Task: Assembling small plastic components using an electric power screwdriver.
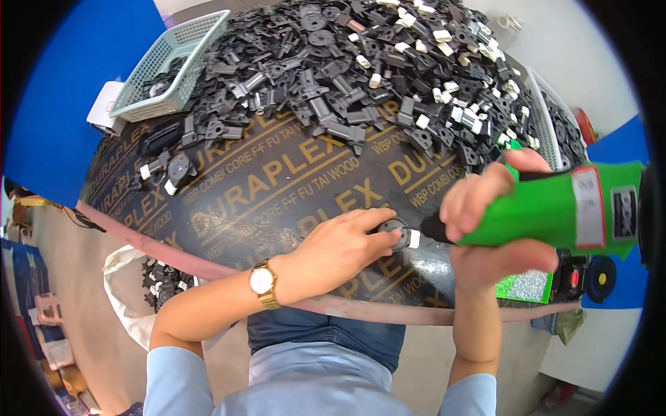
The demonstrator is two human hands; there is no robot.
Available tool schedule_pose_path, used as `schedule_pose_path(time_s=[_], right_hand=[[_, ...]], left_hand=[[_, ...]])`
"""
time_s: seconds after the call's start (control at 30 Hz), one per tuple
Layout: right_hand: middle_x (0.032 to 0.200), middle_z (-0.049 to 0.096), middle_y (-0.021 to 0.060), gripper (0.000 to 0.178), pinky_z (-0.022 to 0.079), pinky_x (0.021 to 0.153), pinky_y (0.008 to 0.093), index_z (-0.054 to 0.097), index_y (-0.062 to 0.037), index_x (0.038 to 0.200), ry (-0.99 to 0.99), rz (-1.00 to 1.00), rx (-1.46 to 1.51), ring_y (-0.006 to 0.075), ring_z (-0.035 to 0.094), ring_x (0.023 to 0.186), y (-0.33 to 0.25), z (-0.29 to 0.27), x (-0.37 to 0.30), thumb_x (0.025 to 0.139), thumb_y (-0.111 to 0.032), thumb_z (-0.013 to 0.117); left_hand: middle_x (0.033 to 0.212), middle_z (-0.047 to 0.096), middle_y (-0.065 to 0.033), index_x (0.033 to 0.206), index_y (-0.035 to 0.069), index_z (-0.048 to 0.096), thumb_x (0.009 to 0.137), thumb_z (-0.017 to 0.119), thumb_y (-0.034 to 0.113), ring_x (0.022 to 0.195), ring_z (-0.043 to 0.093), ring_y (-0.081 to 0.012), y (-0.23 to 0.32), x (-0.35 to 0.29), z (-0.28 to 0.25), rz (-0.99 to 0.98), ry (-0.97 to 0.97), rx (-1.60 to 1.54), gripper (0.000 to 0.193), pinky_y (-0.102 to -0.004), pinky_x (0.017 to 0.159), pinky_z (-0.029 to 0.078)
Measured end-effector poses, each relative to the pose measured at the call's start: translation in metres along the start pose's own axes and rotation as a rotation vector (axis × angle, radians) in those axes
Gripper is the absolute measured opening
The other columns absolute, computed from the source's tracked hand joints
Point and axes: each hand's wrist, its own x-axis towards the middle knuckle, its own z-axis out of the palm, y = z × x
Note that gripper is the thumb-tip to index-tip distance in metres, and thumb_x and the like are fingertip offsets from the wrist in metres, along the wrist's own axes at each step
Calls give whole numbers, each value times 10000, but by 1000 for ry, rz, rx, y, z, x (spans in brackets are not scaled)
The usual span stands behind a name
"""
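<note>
My left hand (336,249), with a gold watch on its wrist, pinches a small black round plastic part (397,238) against the dark tabletop. A white block (414,239) sticks out of the part's right side. My right hand (479,208) is wrapped around a green electric screwdriver (541,211), held almost level with its black nose (434,227) pointing left. In the picture the nose sits right beside the part and white block. Whether it touches them, I cannot tell.
A large heap of black plastic parts (319,107), many with white blocks, covers the far tabletop. A pale green basket (149,104) stands at the far left, a white basket (544,125) at the right. Two assembled pieces (179,166) lie left. A white sack (121,291) hangs below the edge.
</note>
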Motion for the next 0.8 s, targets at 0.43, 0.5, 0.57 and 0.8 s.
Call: schedule_pose_path(time_s=[0.43,0.5,0.57,0.8], right_hand=[[565,423,-14,973,367,410,223,374,-18,1187,16,89,-177,72,380,409,4,-10,-7,646,-826,410],[565,423,-14,969,369,411,222,375,-19,1188,8,71,-204,72,381,411,2,-9,-7,647,-823,413],[567,427,-12,954,369,412,221,375,-19,1191,19,65,-182,76,383,411,-2,-8,-7,660,-810,422],[569,436,-7,938,363,403,219,383,-14,1187,11,32,-153,82,378,402,-2,-7,-7,673,-798,428]], left_hand=[[1077,559,-102,992,60,633,792,652,161,885,610,-277,-5,10,7,64,5,-54,225,-360,709,535],[1079,561,-103,992,62,634,798,647,166,887,609,-279,-3,9,6,53,0,-50,221,-362,714,534],[1079,562,-105,994,63,636,801,645,171,886,610,-282,-3,9,6,59,8,-45,221,-364,716,533],[1076,566,-112,994,63,638,809,639,174,874,614,-288,-3,8,7,71,21,-45,215,-374,706,534]])
